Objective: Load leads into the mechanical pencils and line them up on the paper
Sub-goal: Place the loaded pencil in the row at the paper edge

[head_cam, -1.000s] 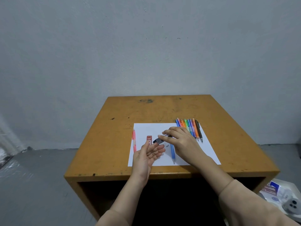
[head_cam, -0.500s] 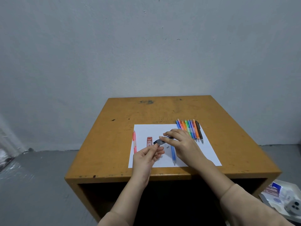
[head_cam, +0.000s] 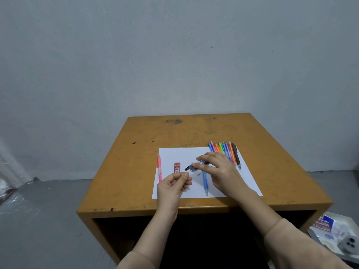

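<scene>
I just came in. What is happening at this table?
A person works over a white paper. The right hand holds a small dark case, likely for leads; the left hand pinches at its end, where any lead is too thin to see. A blue pencil and a red lead box lie on the paper, a pink pencil at its left edge, a row of pencils at its far right.

Grey wall [head_cam: 174,55] (scuffed), grey floor [head_cam: 38,220]
</scene>
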Available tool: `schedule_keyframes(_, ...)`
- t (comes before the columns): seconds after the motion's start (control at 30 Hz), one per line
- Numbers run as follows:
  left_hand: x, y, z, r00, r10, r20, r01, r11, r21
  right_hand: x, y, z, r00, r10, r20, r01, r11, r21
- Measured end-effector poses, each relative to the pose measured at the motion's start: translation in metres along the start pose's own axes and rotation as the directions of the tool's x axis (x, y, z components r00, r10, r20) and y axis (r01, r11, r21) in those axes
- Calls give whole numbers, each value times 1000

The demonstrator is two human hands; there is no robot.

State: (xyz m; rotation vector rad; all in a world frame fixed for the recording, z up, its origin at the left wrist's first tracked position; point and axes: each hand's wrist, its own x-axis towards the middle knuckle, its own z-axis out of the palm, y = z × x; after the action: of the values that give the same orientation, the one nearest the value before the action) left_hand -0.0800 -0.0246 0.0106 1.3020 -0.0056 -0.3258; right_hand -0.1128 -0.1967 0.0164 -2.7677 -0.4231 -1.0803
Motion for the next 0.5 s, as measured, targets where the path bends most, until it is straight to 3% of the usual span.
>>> schedule_keyframes(0.2, 1, 2, 1, 999, -20, 29, 20, 1000, 13, -2, 0, -6, 1000, 22, 0, -22, 1000, 3)
schedule_keyframes(0.5, 5, 17, 4, 992, -55, 110, 32, 979, 202, -4, 2, -11, 997, 67, -26, -67, 998, 3)
